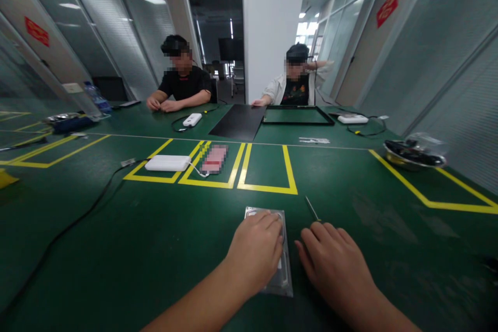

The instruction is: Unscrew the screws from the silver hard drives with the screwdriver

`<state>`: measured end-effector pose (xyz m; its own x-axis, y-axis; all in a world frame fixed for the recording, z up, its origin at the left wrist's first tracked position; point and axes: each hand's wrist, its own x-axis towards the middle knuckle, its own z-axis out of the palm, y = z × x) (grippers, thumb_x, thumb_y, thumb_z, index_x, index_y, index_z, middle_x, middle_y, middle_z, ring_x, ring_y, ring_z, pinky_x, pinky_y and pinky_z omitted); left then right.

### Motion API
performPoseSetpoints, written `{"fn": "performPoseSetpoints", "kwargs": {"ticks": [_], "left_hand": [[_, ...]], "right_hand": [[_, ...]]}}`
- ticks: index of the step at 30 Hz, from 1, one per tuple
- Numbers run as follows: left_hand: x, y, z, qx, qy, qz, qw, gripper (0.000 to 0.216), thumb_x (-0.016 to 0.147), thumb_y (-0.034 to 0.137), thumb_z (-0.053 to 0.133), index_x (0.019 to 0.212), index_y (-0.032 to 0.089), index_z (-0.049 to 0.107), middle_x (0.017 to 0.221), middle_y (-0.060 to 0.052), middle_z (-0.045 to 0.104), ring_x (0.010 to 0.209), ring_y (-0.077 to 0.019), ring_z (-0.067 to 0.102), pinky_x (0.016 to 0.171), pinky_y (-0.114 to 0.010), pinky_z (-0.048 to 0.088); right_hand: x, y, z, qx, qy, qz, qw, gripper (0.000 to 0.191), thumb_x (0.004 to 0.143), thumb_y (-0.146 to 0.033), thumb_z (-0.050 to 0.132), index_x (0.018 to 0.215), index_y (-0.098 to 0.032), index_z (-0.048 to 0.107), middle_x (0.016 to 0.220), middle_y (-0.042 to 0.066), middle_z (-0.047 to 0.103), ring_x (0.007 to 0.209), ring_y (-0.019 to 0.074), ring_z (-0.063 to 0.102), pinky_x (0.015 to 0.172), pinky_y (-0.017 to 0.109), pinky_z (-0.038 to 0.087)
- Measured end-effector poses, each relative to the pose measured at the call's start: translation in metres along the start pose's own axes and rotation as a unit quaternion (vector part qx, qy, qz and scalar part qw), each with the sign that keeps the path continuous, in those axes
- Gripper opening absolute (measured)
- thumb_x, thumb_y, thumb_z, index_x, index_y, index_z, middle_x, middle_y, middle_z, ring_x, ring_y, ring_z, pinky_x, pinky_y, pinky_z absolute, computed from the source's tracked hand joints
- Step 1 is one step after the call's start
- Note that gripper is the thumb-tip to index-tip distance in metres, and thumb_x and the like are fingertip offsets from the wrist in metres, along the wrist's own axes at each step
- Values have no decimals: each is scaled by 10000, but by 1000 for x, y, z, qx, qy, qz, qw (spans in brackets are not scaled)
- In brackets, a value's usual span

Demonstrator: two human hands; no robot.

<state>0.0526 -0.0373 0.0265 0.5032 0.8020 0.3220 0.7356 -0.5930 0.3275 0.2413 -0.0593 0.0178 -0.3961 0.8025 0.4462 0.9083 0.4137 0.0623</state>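
Note:
A silver hard drive (287,275) lies flat on the green table (155,249) just in front of me. My left hand (254,251) rests on top of it, fingers curled down over its lid, and covers most of it. My right hand (334,262) lies beside the drive on the right, fingers closed around a thin screwdriver (312,208) whose shaft sticks out towards the far side of the table.
Yellow tape boxes (266,189) mark the table ahead. A white power bank (167,163) with a cable and a phone (213,159) lie in them. A metal bowl (413,154) sits at the right. Two people sit across the table beside a black mat (238,122) and a dark tray (297,115).

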Motion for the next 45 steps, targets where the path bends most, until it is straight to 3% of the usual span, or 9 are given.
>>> {"fn": "performPoseSetpoints", "kwargs": {"ticks": [7, 13, 20, 25, 31, 37, 41, 45], "left_hand": [[2, 2, -8, 29, -42, 9, 999, 346, 921, 177, 532, 1244, 129, 648, 1286, -91, 667, 1219, -254, 597, 1111, -406, 442], [3, 4, -11, 32, -48, 5, 998, 327, 931, 184, 535, 1232, 134, 655, 1273, -90, 676, 1208, -249, 610, 1097, -398, 456], [10, 5, -10, 57, -18, -34, 998, 198, 950, 226, 506, 927, 185, 699, 963, -60, 738, 924, -251, 689, 885, -412, 548], [8, 3, -5, 57, -5, -29, 998, 189, 948, 228, 513, 887, 185, 687, 944, -57, 732, 916, -245, 681, 882, -394, 532], [1, 0, 0, 33, 15, -11, 999, 207, 932, 230, 543, 1070, 187, 692, 1124, -65, 727, 1075, -252, 658, 999, -412, 482], [2, -3, 3, 25, 22, -3, 999, 180, 939, 237, 534, 995, 192, 699, 1044, -55, 735, 986, -247, 672, 919, -408, 501], [4, -7, 2, 16, 26, 2, 1000, 190, 950, 233, 518, 949, 194, 704, 970, -49, 736, 925, -229, 672, 888, -380, 495], [3, -11, 4, 5, 33, 2, 999, 200, 950, 219, 512, 960, 204, 712, 968, -42, 740, 932, -222, 675, 894, -368, 491]], "right_hand": [[5, 19, -6, -99, -127, 92, 983, 78, 923, -259, 601, 923, -187, 631, 873, 66, 572, 815, 263, 567, 677, 368, 386], [8, 19, -7, -110, -186, 127, 968, 140, 922, -252, 603, 1037, -174, 613, 943, 84, 586, 846, 267, 614, 667, 364, 465], [11, 19, -11, -82, -243, 174, 951, 191, 962, -247, 550, 1131, -158, 563, 1015, 112, 604, 883, 286, 635, 621, 354, 481], [12, 18, -12, -55, -247, 196, 948, 195, 934, -224, 583, 1113, -165, 533, 924, 84, 625, 853, 282, 647, 566, 312, 437], [13, 22, -11, -3, -203, 221, 954, 229, 882, -163, 583, 1104, -169, 528, 921, 82, 626, 796, 267, 643, 545, 277, 359], [16, 39, -3, 120, -54, 260, 957, 311, 892, -279, 545, 1186, -192, 489, 1017, 72, 623, 788, 229, 619, 632, 311, 406], [19, 55, 5, 247, 62, 287, 923, 405, 812, -412, 621, 1120, -174, 510, 932, 57, 621, 811, 215, 612, 750, 354, 473], [22, 64, 6, 382, 142, 303, 862, 462, 756, -497, 697, 1037, -168, 535, 958, 80, 645, 877, 218, 633, 796, 366, 514]]}}
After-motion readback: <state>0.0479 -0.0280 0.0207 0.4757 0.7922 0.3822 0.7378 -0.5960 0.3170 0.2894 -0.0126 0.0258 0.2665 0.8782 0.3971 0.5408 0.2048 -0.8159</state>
